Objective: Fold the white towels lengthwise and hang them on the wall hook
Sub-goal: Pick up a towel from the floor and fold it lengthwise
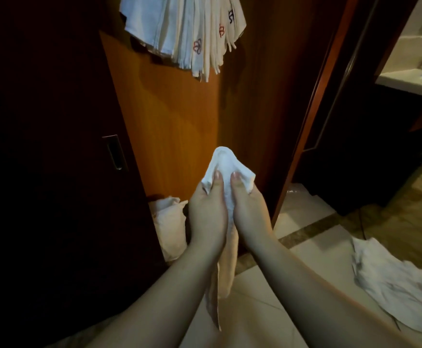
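Note:
A white towel (226,162) is bunched into a narrow strip between my hands, its top poking up above my thumbs and its tail (223,272) hanging down between my forearms. My left hand (206,214) grips its left side, thumb pressed on the cloth. My right hand (248,212) grips the right side in the same way. Several white towels with red and blue emblems (187,33) hang high on the wooden wall; the hook itself is hidden behind them.
A crumpled white towel (168,227) lies at the foot of the wooden panel (169,126). Another white towel (390,280) is spread on the tiled floor at the right. A dark sliding door with a recessed handle (114,151) stands left; a doorway opens right.

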The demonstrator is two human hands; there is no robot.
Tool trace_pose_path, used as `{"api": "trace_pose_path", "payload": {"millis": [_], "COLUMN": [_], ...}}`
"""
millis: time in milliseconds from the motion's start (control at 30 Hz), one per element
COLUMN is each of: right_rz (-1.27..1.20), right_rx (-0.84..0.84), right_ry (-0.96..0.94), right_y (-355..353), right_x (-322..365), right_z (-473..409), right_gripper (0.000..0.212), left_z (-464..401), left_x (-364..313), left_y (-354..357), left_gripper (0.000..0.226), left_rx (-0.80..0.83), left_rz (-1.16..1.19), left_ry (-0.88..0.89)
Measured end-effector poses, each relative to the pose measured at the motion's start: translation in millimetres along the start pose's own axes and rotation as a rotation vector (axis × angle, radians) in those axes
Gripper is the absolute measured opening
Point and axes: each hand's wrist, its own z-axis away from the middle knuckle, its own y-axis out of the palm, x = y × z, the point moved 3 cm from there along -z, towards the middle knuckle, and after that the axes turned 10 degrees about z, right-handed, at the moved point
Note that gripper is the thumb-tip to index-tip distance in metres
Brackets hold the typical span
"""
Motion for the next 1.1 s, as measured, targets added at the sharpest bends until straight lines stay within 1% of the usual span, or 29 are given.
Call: {"api": "trace_pose_path", "payload": {"millis": [67,167,300,367,433,500,600,633,733,767,800,867,933,967,1067,1100], "right_rz": [0.002,-0.052,-0.088,-0.125,-0.178,-0.165,-0.125,-0.103,-0.070,-0.063,-0.050,-0.024,-0.061,-0.079,-0.157,-0.192], "right_rx": [0.053,0.109,0.152,0.126,0.095,0.117,0.185,0.208,0.287,0.313,0.330,0.352,0.378,0.385,0.392,0.386], "right_ry": [-0.024,-0.009,-0.023,-0.039,-0.035,-0.053,-0.047,-0.047,-0.049,-0.053,-0.074,-0.123,-0.177,-0.207,-0.280,-0.294], "right_y": [-2.0,-6.4,-8.2,-11.6,-16.4,-17.2,-12.2,-11.4,-13.9,-15.5,-16.8,-19.5,-22.5,-24.4,-32.4,-35.9], "right_x": [0.1,0.8,8.7,12.8,14.9,17.0,18.7,19.8,22.6,24.0,23.8,25.4,28.7,31.4,39.6,41.8], "right_z": [1.9,1.2,0.9,0.1,-1.4,0.0,3.6,4.0,3.4,4.0,3.3,3.3,2.7,2.5,0.3,-1.0], "right_gripper": [0.054,0.043,0.040,0.037,0.034,0.037,0.051,0.055,0.070,0.073,0.075,0.076,0.078,0.073,0.030,0.022], "left_z": [0.1,-3.4,-12.1,-16.8,-20.9,-19.3,-8.9,-5.7,0.4,1.5,3.1,6.7,12.7,15.7,22.8,23.6], "left_x": [-0.5,0.4,-2.2,-7.4,-12.7,-16.9,-17.5,-15.6,-12.6,-12.7,-14.6,-20.1,-28.0,-32.1,-44.1,-49.6], "left_y": [-1.6,-4.4,-8.9,-13.1,-18.3,-18.9,-11.0,-8.4,-4.3,-4.0,-3.2,-1.7,-0.2,1.5,3.1,0.6], "left_gripper": [0.025,0.021,0.018,0.019,0.021,0.020,0.021,0.030,0.084,0.096,0.101,0.101,0.100,0.099,0.099,0.098], "left_rx": [0.062,0.173,0.188,0.189,0.190,0.217,0.311,0.360,0.490,0.505,0.509,0.501,0.484,0.486,0.540,0.577], "left_rz": [-0.022,0.018,0.088,0.126,0.118,0.090,0.053,0.068,0.144,0.141,0.141,0.169,0.242,0.268,0.209,0.179], "left_ry": [0.076,0.100,0.068,0.036,0.041,0.059,0.051,0.021,-0.117,-0.142,-0.150,-0.157,-0.176,-0.168,-0.064,-0.050]}}
